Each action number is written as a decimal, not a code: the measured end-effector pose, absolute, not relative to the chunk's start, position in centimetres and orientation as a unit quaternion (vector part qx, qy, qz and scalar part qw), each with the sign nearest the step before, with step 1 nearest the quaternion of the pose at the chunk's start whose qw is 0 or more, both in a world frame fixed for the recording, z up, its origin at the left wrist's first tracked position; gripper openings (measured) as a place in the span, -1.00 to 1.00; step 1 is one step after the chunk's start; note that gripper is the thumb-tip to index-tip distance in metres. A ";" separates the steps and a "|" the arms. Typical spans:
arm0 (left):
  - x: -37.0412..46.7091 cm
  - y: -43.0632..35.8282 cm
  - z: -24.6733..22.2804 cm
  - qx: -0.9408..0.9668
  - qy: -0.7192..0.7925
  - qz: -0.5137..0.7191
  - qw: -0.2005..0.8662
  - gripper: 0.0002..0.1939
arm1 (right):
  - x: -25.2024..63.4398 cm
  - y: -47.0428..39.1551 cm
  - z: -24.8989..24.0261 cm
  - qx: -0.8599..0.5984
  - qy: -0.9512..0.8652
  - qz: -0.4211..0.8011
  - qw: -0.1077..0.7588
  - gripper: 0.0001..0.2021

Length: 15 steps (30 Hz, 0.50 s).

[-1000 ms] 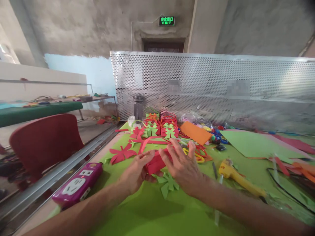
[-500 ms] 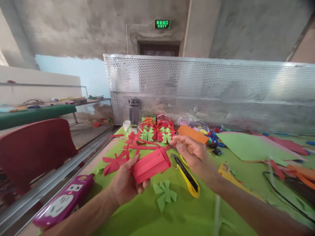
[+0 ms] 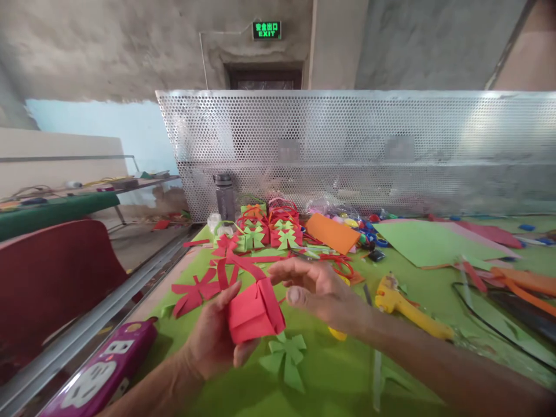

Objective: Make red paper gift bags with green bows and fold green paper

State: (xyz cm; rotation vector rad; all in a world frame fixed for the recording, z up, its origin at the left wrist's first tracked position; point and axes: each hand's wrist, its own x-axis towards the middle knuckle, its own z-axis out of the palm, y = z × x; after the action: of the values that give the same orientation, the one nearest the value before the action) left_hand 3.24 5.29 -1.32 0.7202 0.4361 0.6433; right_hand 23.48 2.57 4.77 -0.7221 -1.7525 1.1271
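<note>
The red box (image 3: pixel 252 313) is in the left hand (image 3: pixel 208 341), held up above the green-covered bench (image 3: pixel 243 394). The left thumb lies against its side and the fingers wrap beneath, gripping it. The box is tilted, its folded end turned right, and a red strip (image 3: pixel 249 266) runs from its top toward the far left; I cannot tell how firmly the strip is fixed. The right hand (image 3: pixel 325 289) is just right of the box and seems apart from it, its fingers loosely curved, with a gap to the thumb and nothing visible between them.

The step in hand looks like turning and checking the folded body, one hand carrying, the other free. As I judge it, the next move calls for a steady left grip, light enough not to crush the paper walls, and a gentle pinch if the right fingers are to work the folded end or the strip.

On the near side of the box lies a green bow (image 3: pixel 286 353), unattached. A red bow (image 3: pixel 195 291) lies to the box's left, and bags (image 3: pixel 286 234) with similar green bows stand beyond it. The glue gun (image 3: pixel 410 314) lies well to the box's right.
</note>
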 end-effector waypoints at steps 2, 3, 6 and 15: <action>3.2 5.4 -1.6 0.350 0.203 0.291 0.867 -0.50 | 23.2 2.5 4.6 -0.273 -0.700 0.495 0.437 -0.49; 3.1 5.4 -1.8 0.355 0.203 0.281 0.868 -0.47 | 23.1 2.5 4.4 -0.271 -0.688 0.520 0.427 -0.47; 3.1 5.5 -2.0 0.367 0.211 0.265 0.867 -0.46 | 22.8 2.4 4.1 -0.276 -0.656 0.570 0.410 -0.45; 3.0 5.7 -1.5 0.366 0.258 0.297 0.843 -0.54 | 22.7 2.6 3.7 -0.303 -0.647 0.559 0.421 -0.54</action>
State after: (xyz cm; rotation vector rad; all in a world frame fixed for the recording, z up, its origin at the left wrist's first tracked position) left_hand 3.03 5.68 -1.53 0.7734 0.5450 0.6262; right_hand 22.66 2.59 3.71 -0.7580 -1.6201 1.4010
